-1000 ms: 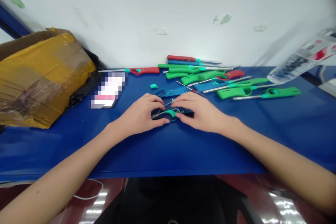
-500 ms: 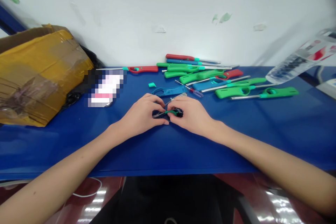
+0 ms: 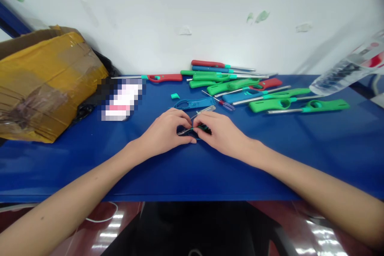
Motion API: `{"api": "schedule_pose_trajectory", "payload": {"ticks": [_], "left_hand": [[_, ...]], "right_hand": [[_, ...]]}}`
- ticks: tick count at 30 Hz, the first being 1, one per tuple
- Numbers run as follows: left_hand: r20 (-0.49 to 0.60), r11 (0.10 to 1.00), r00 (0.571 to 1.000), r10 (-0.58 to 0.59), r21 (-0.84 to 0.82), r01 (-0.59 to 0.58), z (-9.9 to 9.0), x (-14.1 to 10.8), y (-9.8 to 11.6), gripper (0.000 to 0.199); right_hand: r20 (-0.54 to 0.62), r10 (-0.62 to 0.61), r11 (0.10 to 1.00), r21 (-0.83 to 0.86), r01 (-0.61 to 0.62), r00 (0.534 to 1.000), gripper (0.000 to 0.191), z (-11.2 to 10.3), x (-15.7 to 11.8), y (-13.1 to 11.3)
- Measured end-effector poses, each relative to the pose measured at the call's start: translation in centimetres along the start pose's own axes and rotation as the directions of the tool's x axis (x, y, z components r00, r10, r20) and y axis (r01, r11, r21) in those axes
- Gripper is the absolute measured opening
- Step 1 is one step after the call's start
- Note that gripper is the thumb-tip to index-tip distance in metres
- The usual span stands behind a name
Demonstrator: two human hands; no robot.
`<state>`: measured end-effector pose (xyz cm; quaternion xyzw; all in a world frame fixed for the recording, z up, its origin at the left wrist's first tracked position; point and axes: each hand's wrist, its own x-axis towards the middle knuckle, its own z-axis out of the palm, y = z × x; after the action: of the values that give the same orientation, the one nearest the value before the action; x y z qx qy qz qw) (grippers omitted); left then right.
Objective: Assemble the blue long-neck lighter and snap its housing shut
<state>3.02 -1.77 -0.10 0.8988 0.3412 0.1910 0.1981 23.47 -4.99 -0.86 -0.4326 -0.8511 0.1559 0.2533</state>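
Note:
My left hand (image 3: 168,131) curves round the left side of an opened lighter (image 3: 183,132), thumb below and fingers above. A thin metal piece and a blue-green edge show between the hands; most of the lighter is hidden. My right hand (image 3: 221,132) is closed, thumb and forefinger pinching a small green part at the lighter's middle. Just beyond the fingers lie a blue handle shell half (image 3: 195,104) and a clear, slim piece (image 3: 207,109). A small turquoise cap (image 3: 175,96) rests left of the shell. A screwdriver (image 3: 225,105) with a clear, red-and-purple handle lies to the right.
Several green, red and blue lighters (image 3: 268,106) lie along the wall at the back right. One red lighter (image 3: 168,78) lies back left, near a blurred-out phone (image 3: 121,102). A taped cardboard box (image 3: 39,88) stands left, a water bottle (image 3: 339,72) leans right on the blue table (image 3: 192,176).
The right thumb and forefinger have shifted slightly left over the small green part, covering more of it. The left hand keeps its hold. The whole view has shifted slightly.

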Motion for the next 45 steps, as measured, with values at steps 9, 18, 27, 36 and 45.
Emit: {"api": "schedule_pose_trajectory", "payload": {"ticks": [9,18,27,36,45], "left_hand": [[-0.029,1.0,0.999,0.015,0.021,-0.014,0.0,-0.3,0.0,0.036],[-0.164,0.995,0.981,0.1,0.031,-0.096,0.1,-0.5,0.1,0.013],[-0.132,0.974,0.966,0.22,0.089,-0.21,0.8,0.0,0.4,0.017],[-0.098,0.952,0.956,0.278,0.158,-0.261,0.8,0.3,0.1,0.018],[-0.083,0.967,0.966,0.244,0.091,-0.236,0.9,0.3,-0.4,0.021]], "right_hand": [[0.05,-0.157,0.987,0.038,0.156,0.986,0.015,-1.1,-0.3,0.7],[0.032,-0.139,0.986,-0.094,0.141,0.99,0.026,-4.8,-2.2,2.2],[0.077,-0.125,0.983,-0.128,0.134,0.989,0.028,-4.2,-2.5,3.2],[0.075,-0.139,0.976,-0.159,0.149,0.987,0.028,-3.9,-2.5,3.6],[0.059,-0.157,0.967,-0.192,0.166,0.986,0.025,-3.4,-2.5,3.6]]}}
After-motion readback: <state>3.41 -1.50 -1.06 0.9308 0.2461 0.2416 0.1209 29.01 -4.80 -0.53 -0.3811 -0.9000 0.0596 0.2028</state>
